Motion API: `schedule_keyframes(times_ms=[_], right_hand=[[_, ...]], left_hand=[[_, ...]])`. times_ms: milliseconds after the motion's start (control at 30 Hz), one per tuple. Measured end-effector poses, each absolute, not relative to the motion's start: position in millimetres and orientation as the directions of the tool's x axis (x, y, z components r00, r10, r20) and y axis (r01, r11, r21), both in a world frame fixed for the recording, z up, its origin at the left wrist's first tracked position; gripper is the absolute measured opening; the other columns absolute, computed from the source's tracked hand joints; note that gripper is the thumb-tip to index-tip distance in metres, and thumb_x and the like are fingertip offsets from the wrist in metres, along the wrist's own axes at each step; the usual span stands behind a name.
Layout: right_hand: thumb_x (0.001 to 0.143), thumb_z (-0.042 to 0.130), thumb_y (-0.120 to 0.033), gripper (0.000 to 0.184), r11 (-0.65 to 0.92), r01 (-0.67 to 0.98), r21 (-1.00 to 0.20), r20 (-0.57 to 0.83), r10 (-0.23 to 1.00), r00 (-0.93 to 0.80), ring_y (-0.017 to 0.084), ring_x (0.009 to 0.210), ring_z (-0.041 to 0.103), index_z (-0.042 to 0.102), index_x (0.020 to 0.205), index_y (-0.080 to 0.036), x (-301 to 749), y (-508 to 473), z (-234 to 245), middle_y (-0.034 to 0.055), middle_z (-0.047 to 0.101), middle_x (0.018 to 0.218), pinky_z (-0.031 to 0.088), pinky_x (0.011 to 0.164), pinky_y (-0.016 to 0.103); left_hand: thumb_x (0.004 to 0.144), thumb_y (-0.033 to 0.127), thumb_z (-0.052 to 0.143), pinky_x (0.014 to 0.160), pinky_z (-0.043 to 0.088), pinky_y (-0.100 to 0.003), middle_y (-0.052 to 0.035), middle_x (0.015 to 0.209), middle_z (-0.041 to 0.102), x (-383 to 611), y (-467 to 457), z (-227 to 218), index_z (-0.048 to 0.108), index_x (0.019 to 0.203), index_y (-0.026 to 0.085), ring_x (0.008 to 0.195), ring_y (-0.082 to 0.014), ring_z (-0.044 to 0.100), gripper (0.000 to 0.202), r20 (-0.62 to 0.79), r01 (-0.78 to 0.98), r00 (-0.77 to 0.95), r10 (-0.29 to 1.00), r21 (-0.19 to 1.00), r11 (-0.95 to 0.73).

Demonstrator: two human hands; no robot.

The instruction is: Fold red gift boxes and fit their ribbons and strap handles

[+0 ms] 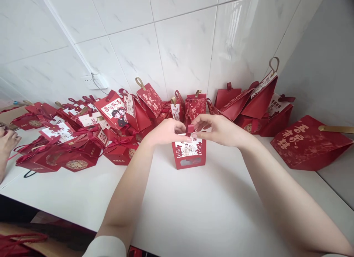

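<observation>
A small red gift box [190, 162] with a white picture label and a clear window stands upright on the white table. My left hand [165, 132] is closed at the left of its top edge, thumb in front and fingers behind. From the other side my right hand [218, 129] pinches the top edge beside the dark red ribbon loop [189, 129]. The loop sticks up between both hands. My fingertips partly cover the upper label, and the back of the box is hidden.
Many red gift boxes [80, 155] crowd the table's back and left. A larger red box [306, 142] with a gold strap lies at right. Behind is a tiled wall [182, 39] with a socket [95, 82]. Another person's hand [8, 141] is at far left.
</observation>
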State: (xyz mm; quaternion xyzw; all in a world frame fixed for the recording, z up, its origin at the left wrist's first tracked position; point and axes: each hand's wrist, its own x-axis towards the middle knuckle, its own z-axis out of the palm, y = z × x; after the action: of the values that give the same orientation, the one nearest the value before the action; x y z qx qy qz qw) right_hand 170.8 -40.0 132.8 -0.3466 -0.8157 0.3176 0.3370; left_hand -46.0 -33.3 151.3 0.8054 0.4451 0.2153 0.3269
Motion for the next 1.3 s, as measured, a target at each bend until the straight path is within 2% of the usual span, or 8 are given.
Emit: schedule_keyframes(times_ms=[100,200,267,400,567,900,1133,1300], right_hand=[[0.085,0.059,-0.034,0.012,0.589,0.371,-0.718,0.344,0.764,-0.546,0.014,0.071,0.058,0.062,0.084,-0.022,160.1,-43.1,131.4,-0.0002,0.066,0.081,0.042,0.062,0.027],[0.088,0.055,-0.034,0.027,0.611,0.448,-0.652,0.422,0.784,-0.455,0.011,0.056,0.046,0.051,0.065,-0.02,151.3,-43.0,128.6,-0.0029,0.057,0.062,0.031,0.053,0.025],[0.086,0.057,-0.035,0.031,0.602,0.484,-0.636,0.46,0.798,-0.389,0.01,0.052,0.041,0.046,0.061,-0.019,148.3,-39.9,124.8,-0.004,0.053,0.057,0.028,0.051,0.025],[0.083,0.061,-0.037,0.03,0.566,0.474,-0.674,0.486,0.823,-0.292,0.01,0.053,0.041,0.048,0.062,-0.02,146.8,-31.1,116.2,-0.0039,0.053,0.057,0.03,0.052,0.024],[0.083,0.061,-0.044,0.031,0.555,0.456,-0.695,0.484,0.831,-0.274,0.011,0.055,0.044,0.053,0.064,-0.02,148.0,-27.2,113.7,-0.0023,0.056,0.059,0.032,0.054,0.026],[0.083,0.061,-0.045,0.032,0.557,0.44,-0.704,0.488,0.83,-0.27,0.012,0.057,0.046,0.053,0.065,-0.02,146.2,-26.6,111.7,-0.0017,0.06,0.063,0.034,0.056,0.026],[0.082,0.061,-0.05,0.036,0.546,0.417,-0.726,0.468,0.837,-0.283,0.012,0.057,0.046,0.053,0.065,-0.02,146.3,-25.9,110.7,-0.0016,0.059,0.063,0.033,0.055,0.026],[0.082,0.061,-0.049,0.035,0.547,0.396,-0.737,0.462,0.836,-0.294,0.011,0.058,0.045,0.053,0.066,-0.02,145.8,-24.6,108.7,-0.0018,0.059,0.064,0.034,0.056,0.026]], left_hand=[[0.064,0.035,0.075,0.064,0.046,-0.028,-0.0022,0.067,0.065,-47.9,-32.7,152.7,0.068,0.07,0.013,0.069,-0.0173,0.06,0.023,0.049,0.594,0.518,0.854,0.698,-0.4],[0.066,0.036,0.073,0.061,0.044,-0.027,-0.001,0.065,0.064,-44.7,-30.1,148.4,0.068,0.07,0.012,0.067,-0.0157,0.058,0.025,0.066,0.592,0.513,0.856,0.695,-0.408],[0.065,0.037,0.074,0.06,0.043,-0.026,-0.0004,0.065,0.063,-41.6,-27.7,144.0,0.069,0.07,0.012,0.067,-0.0154,0.058,0.026,0.083,0.588,0.507,0.858,0.694,-0.415],[0.066,0.039,0.074,0.063,0.045,-0.026,-0.0011,0.069,0.065,-38.5,-24.4,137.8,0.07,0.075,0.012,0.07,-0.0159,0.059,0.029,0.099,0.557,0.497,0.862,0.725,-0.405],[0.079,0.043,0.064,0.075,0.047,-0.03,-0.0051,0.086,0.069,-42.3,-21.5,136.1,0.071,0.093,0.013,0.08,-0.0156,0.061,0.034,0.045,0.465,0.558,0.829,0.81,-0.356],[0.075,0.04,0.068,0.071,0.045,-0.028,-0.0056,0.079,0.069,-50.9,-13.6,133.6,0.071,0.082,0.012,0.074,-0.014,0.059,0.029,0.044,0.469,0.552,0.833,0.809,-0.353],[0.073,0.04,0.07,0.071,0.046,-0.028,-0.0042,0.077,0.068,-54.2,-11.9,133.6,0.071,0.082,0.013,0.073,-0.0138,0.059,0.028,0.025,0.492,0.562,0.827,0.793,-0.359],[0.069,0.037,0.074,0.074,0.048,-0.029,-0.0048,0.086,0.07,-57.7,-14.4,137.2,0.071,0.089,0.015,0.08,-0.016,0.062,0.03,-0.01,0.513,0.588,0.809,0.778,-0.363]])
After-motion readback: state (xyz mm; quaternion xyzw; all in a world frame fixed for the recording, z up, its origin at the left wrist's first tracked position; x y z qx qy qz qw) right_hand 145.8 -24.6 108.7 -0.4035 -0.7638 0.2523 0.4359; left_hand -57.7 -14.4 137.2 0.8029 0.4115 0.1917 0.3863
